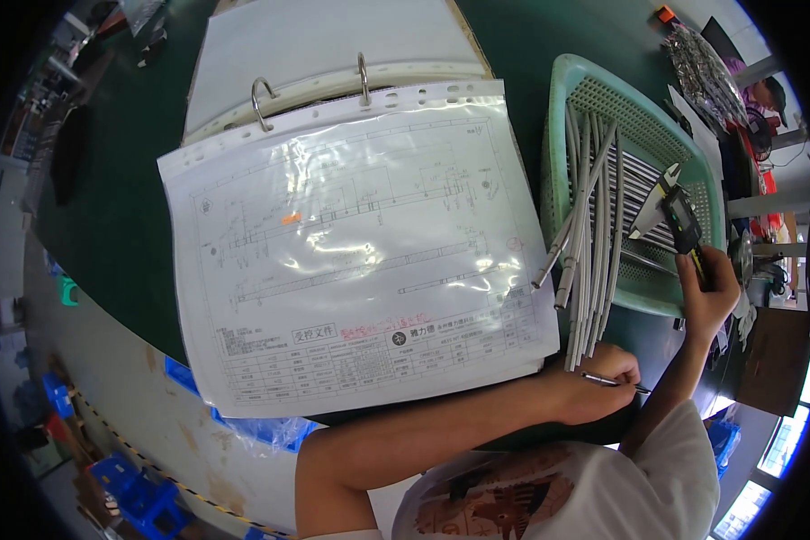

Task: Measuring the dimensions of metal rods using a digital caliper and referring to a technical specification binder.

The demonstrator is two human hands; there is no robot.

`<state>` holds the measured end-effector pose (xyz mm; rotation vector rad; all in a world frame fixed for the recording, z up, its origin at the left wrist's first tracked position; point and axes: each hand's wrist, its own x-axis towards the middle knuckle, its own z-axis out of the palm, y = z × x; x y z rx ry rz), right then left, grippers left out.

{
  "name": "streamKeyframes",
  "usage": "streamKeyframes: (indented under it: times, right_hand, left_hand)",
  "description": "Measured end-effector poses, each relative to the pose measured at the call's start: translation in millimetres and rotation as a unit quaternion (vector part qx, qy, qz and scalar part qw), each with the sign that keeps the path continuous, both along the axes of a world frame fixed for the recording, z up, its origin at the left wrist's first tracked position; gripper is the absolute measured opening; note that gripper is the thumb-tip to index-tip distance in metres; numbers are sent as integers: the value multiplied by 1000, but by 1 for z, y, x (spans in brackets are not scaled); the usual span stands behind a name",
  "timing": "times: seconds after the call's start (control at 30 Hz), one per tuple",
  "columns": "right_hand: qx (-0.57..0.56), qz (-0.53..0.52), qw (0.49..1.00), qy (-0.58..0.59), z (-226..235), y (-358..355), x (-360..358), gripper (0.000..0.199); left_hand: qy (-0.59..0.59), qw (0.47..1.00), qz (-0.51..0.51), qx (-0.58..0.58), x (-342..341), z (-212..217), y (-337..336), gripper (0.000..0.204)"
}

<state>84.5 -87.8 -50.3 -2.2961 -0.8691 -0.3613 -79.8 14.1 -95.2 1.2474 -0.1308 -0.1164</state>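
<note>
My right hand (711, 286) is closed round a digital caliper (682, 220), whose steel jaws point up and left over a pale green perforated basket (556, 135). My left hand (603, 382) lies in front of the basket, fingers curled round a slim metal rod (600, 380); its ends stick out on both sides, and I cannot make out its whole length. Inside the basket lie several shiny metal rods (643, 184). A bundle of long grey rods (589, 243) leans across its left side, near ends projecting over the rim toward my left hand.
Left of the basket, an open ring binder (364, 81) holds a technical drawing (360, 261) in a glossy clear sleeve. Everything rests on a dark green table (108, 252). Crumpled silvery wrap (704, 76) lies at the far right. Blue stools (139, 495) stand on the floor lower left.
</note>
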Motion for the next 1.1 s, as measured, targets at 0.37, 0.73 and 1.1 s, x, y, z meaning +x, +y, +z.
streamKeyframes:
  times: [0.37,0.73,1.1]
  right_hand:
    - [12,-14,999,-30,2,12,-6,32]
    - [26,-54,993,-104,16,6,-17,37]
    - [241,91,854,452,52,-119,-58,32]
  left_hand:
    - [37,998,-30,-34,-2,-2,6,34]
    - [40,998,-52,-23,-7,-6,5,31]
    - [-37,969,75,-234,-18,25,16,39]
